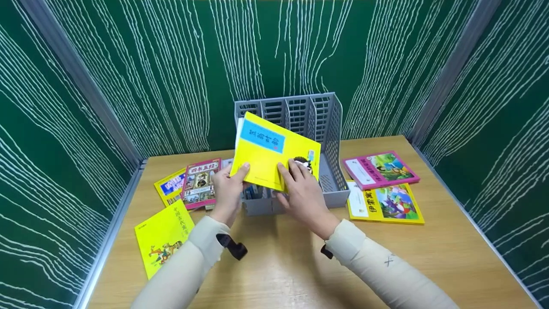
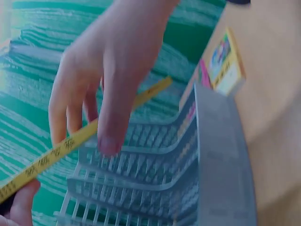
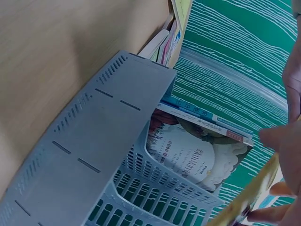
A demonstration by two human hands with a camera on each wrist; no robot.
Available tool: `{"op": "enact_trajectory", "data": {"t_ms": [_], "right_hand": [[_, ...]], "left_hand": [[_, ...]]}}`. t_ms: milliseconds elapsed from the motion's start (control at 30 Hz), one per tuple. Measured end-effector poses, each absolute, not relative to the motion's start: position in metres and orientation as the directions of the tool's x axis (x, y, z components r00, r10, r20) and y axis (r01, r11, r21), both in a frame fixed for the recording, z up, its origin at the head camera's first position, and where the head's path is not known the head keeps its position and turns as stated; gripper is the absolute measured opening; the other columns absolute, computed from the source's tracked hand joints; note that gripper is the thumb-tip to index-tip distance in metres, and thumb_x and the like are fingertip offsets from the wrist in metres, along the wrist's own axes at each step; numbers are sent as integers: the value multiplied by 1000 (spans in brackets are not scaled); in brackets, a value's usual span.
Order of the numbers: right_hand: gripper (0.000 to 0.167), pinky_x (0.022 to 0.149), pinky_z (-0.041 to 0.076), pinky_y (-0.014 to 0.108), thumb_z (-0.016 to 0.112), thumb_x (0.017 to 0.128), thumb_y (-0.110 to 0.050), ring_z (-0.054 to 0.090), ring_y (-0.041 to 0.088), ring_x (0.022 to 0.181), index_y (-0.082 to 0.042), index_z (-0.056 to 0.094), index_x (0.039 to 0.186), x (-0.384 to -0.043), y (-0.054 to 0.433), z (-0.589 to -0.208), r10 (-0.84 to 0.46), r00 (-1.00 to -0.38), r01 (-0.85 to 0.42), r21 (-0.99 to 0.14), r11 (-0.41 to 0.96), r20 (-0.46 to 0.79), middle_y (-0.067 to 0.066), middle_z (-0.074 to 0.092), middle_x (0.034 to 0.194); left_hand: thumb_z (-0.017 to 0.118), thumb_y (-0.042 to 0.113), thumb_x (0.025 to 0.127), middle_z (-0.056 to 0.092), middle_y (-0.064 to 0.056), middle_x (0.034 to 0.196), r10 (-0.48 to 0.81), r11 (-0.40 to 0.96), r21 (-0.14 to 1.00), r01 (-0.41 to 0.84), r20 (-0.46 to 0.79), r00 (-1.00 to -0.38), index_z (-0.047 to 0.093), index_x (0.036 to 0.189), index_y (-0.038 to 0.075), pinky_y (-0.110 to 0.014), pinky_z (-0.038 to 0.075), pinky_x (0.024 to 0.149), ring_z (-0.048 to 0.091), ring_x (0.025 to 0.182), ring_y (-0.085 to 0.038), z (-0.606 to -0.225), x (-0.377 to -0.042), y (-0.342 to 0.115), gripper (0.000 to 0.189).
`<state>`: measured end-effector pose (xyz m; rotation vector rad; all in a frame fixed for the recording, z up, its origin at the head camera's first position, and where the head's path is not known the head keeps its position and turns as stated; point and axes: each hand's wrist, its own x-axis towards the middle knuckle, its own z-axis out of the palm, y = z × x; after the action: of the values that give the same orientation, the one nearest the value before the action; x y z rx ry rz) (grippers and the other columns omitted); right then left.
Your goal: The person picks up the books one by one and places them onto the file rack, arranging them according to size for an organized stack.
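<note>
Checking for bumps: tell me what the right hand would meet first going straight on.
The held book, which the right hand touches; beyond it, probably the grey rack, though depth is unclear.

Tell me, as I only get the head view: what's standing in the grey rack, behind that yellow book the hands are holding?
Observer: The right wrist view shows a book with a pictured cover in the end compartment of the grey rack, on the person's left.
Visitor: Lovely! Is it alone in there?
Observer: No, a blue-spined book stands beside it.
Visitor: And does the yellow book have writing along its spine?
Observer: Yes, the left wrist view shows dark characters on the spine, though they're too blurred for me to read.
</note>
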<state>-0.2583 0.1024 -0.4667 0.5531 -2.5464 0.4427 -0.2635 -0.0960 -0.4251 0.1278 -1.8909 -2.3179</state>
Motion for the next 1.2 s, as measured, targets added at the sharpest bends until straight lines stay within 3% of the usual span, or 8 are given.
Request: {"op": "enact_trajectory", "data": {"t_ms": [233,367,533,667,800,900,1067,1200], "right_hand": [[75,120,49,61,80,99,-23,55,51,144,-13,45,165,-255,94,-460,-284,-823,-399,-146,905,492,25,47,166],[76,112,55,62,77,101,-17,60,54,137,-14,41,167,-255,92,-459,-279,-841,-362,-98,927,464,28,51,162],[74,98,63,60,76,102,-11,68,52,129,-8,41,167,-254,94,-462,-315,-817,-378,-36,925,483,29,60,153],[75,97,63,58,77,100,-6,71,50,125,-7,41,166,-256,101,-465,-326,-788,-421,-71,904,522,29,62,151],[70,94,65,57,76,97,5,76,49,114,-1,47,160,-264,108,-468,-306,-738,-488,-162,858,601,31,67,143],[71,96,65,58,73,92,14,77,49,109,2,49,158,-270,113,-468,-238,-749,-505,-300,809,619,30,68,143],[83,104,60,63,57,83,23,73,50,116,1,45,161,-282,116,-467,-83,-801,-489,-569,661,593,30,66,145],[64,106,58,63,52,99,16,70,51,126,0,45,161,-294,115,-468,-30,-796,-537,-681,498,605,29,65,146]], "left_hand": [[68,17,108,72,-17,140,-196,-260,966,0,-53,-979,64,145,-1,-35,65,97,76,117,-28,-422,-252,-77,42],[63,17,111,71,-17,142,-165,-262,965,-35,-80,-983,62,147,-1,-36,65,97,76,122,-29,-418,-248,-69,41],[60,20,113,69,-14,148,-111,-269,962,-54,-86,-990,59,151,0,-38,63,103,74,128,-29,-417,-246,-67,43],[56,29,114,70,-10,148,-61,-284,958,-41,-61,-996,60,151,4,-38,62,105,75,127,-26,-419,-246,-70,45],[44,36,117,73,-14,143,-27,-271,962,43,37,-999,63,147,1,-38,62,105,76,124,-28,-422,-248,-77,50],[39,32,119,74,-23,136,-29,-210,970,120,116,-993,64,140,-7,-36,63,103,78,120,-30,-427,-254,-83,51],[51,11,114,75,-29,125,-56,-13,981,194,193,-980,66,129,-15,-34,65,97,79,110,-29,-444,-267,-95,34],[63,2,106,76,-29,121,-24,248,936,250,264,-964,70,124,-14,-36,65,96,77,107,-33,-462,-278,-104,25]]}}
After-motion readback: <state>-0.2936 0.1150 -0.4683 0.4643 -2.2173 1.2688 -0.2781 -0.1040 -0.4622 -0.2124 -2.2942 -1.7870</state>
